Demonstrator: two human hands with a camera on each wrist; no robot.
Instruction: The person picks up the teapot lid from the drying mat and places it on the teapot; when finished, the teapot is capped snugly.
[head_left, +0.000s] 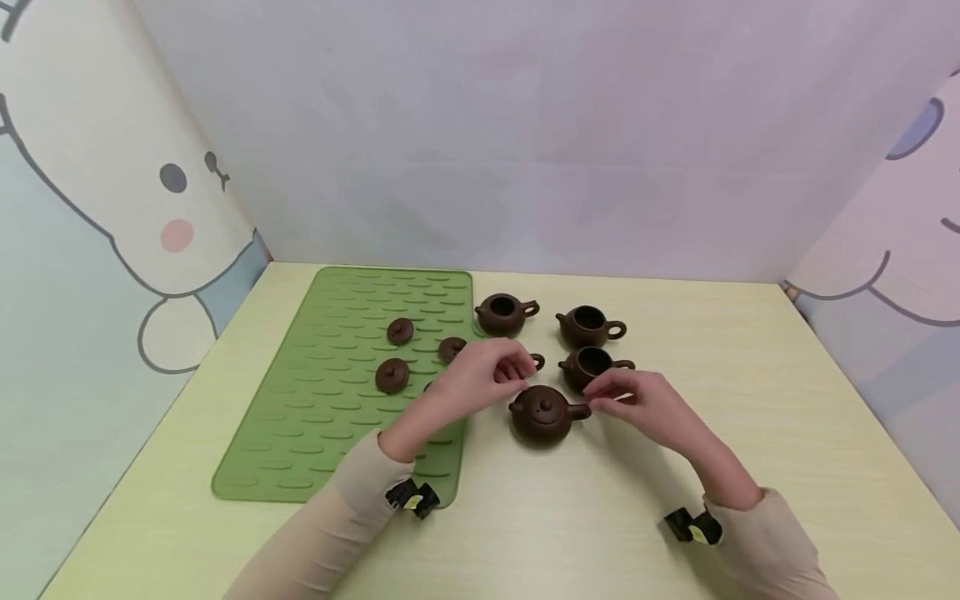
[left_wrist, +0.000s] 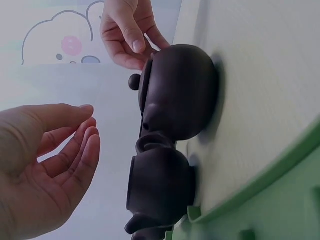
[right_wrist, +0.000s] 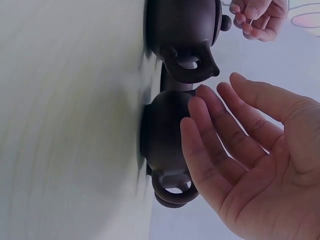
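Note:
A dark brown teapot with its knobbed lid on stands on the table between both hands, its handle to the right. My left hand hovers just behind and left of it, fingers loosely bent and holding nothing. In the left wrist view, its thumb and fingertips come close together, apart from the pots. My right hand is by the teapot's handle; the right wrist view shows its fingers relaxed, with nothing in them. Close behind that hand sits a lidless teapot. Another lidless pot is partly hidden by my left hand in the head view.
Two more lidless teapots, one at back left and one at back right, stand behind. On the left lies a green ridged mat with several loose lids, including one lid near its middle. Wall panels surround the table.

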